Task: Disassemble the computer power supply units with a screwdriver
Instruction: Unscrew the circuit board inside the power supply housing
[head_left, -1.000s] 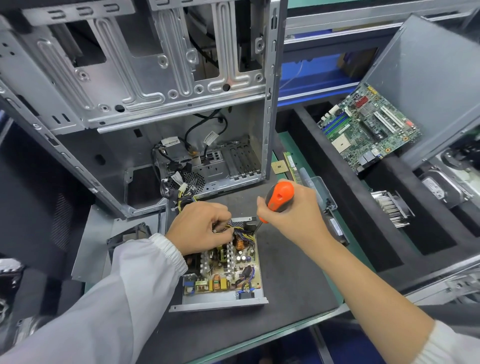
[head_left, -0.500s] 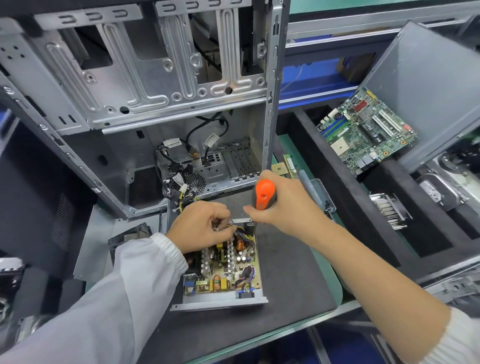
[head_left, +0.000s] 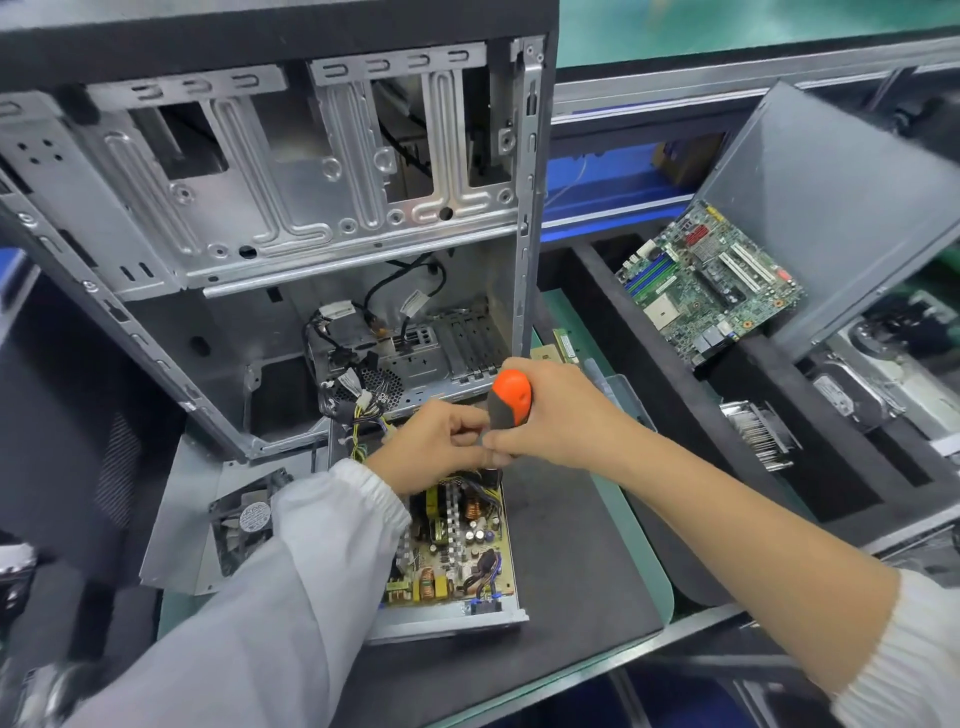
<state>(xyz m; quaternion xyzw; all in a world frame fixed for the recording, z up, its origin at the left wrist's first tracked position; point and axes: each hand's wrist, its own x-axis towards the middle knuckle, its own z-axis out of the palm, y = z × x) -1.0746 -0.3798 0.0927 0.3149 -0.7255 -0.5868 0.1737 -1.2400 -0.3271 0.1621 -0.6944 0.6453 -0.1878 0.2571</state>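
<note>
The opened grey metal power supply unit (head_left: 457, 551) lies near-centre on the dark surface (head_left: 571, 571) — right hand (head_left: 550, 415) grips the orange-and-grey screwdriver (head_left: 510, 399), left hand (head_left: 431, 447) pinches by its shaft; keep it upright, pressing firmly.

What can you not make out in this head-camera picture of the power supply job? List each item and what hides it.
1. Screwdriver tip, and any screw under it: head view, covered by the right hand and left hand.
2. Far end of the power supply board: head view, under both hands.
3. Fan label: head view, too small and blurred.
</note>
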